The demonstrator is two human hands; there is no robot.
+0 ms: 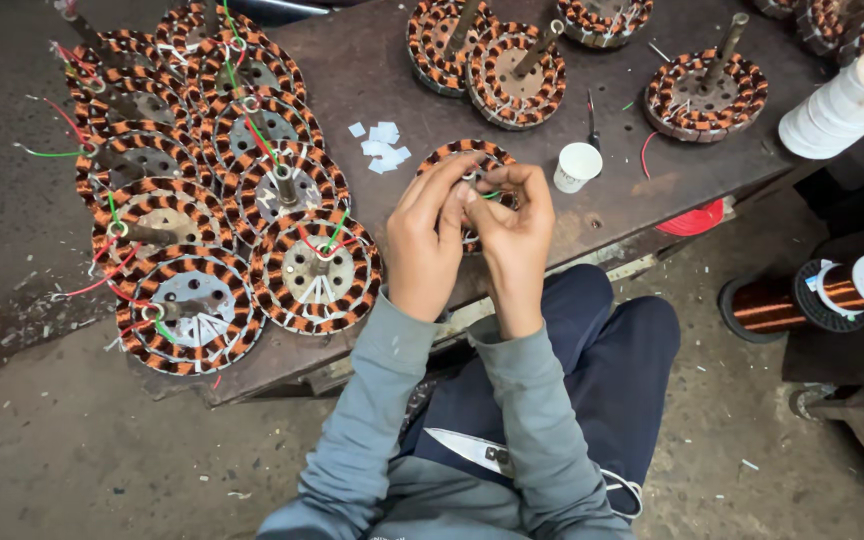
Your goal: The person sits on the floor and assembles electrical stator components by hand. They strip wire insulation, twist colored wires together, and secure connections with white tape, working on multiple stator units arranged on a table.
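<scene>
A round copper-wound stator (452, 155) lies on the low dark bench (372, 60), mostly covered by my hands. My left hand (430, 235) and my right hand (512, 225) are pressed together over it, fingertips pinching thin wires at its centre, a green one showing between them. What the fingers grip beyond the wires is hidden. Small white paper slips (380, 146) lie just left of the stator and a white cup (577, 166) stands just right of it.
Several wound stators (202, 180) with red and green leads are piled at the left; more with shafts (512, 70) sit at the back. A white thread spool (842, 100) and a copper wire reel (832, 295) are at the right. Scissors (472, 450) rest on my lap.
</scene>
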